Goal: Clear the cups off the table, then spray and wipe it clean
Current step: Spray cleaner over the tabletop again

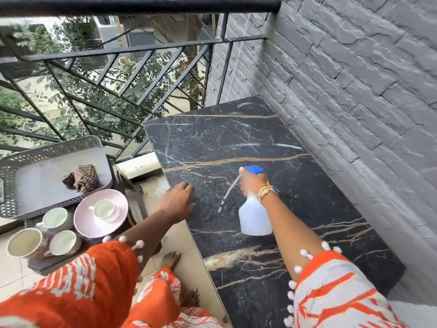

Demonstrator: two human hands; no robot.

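Note:
The black marble table (236, 143) runs along the stone wall with no cups on it. My right hand (251, 183) grips a white spray bottle (254, 216) with a blue nozzle, held over the table's middle and pointing away from me. My left hand (178, 201) rests flat on the table's left edge, fingers spread, holding nothing. Several white cups (58, 217) stand on a low dark stand at the left, one of them on a pink saucer (82, 223). A brown checked cloth (82, 177) lies crumpled in a grey tray (9, 166).
A black metal railing (123, 53) closes the far side, with trees beyond. The grey stone wall (354, 91) borders the table's right side. Tiled floor (179, 242) lies between the table and the cup stand, where my bare feet show.

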